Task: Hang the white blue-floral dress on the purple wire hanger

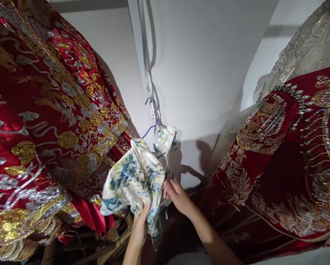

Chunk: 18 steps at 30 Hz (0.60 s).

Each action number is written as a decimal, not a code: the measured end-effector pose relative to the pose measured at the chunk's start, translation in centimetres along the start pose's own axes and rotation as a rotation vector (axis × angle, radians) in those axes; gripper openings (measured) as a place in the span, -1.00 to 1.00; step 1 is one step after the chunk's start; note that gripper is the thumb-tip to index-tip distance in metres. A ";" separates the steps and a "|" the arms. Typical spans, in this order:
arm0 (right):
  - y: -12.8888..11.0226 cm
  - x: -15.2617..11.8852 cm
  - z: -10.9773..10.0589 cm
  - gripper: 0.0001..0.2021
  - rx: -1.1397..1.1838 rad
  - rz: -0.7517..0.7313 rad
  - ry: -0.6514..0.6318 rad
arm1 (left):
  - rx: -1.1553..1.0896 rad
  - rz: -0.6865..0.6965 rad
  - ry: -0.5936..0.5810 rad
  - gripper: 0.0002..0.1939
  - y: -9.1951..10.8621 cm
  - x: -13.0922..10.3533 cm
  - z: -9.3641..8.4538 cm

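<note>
A white garment with blue and green flowers [132, 176] hangs from a purple wire hanger [151, 127] at the centre. My left hand [142, 217] grips its lower part, thumb on the front and fingers hidden behind the cloth. At the garment's right edge, my right hand [174, 192] is closed on the fabric with its fingers bent. The hanger's hook is by a pale hanging strap [147, 66] in front of the wall.
A red robe with gold and silver embroidery [68, 99] fills the left side. On the right hangs a beaded dark red dress [281, 173], with a sheer white beaded garment [305, 48] behind it. A white wall [198, 66] stands behind.
</note>
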State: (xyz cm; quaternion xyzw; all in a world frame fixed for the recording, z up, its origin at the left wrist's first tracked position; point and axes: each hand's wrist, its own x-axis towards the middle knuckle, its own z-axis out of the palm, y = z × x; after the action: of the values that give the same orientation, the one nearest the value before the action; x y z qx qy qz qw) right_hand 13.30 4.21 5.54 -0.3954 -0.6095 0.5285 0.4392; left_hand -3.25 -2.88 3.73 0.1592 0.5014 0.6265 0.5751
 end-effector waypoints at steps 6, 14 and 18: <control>-1.5 0.8 1.7 -0.64 0.141 0.019 0.058 | -0.018 -0.253 -0.073 -0.45 1.1 0.4 -0.5; -2.2 0.6 0.2 -0.76 0.341 0.210 0.121 | 0.415 0.191 0.163 -0.36 1.2 1.9 -0.3; -2.4 0.0 -0.7 -0.77 0.345 0.293 0.027 | 0.767 0.858 0.415 -0.15 0.0 2.2 1.1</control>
State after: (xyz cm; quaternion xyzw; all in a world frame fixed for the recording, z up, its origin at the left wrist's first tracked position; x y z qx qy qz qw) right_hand 13.94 4.08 7.97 -0.4060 -0.4402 0.6777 0.4268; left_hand -2.96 -0.47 3.40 0.4173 0.6841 0.5949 0.0637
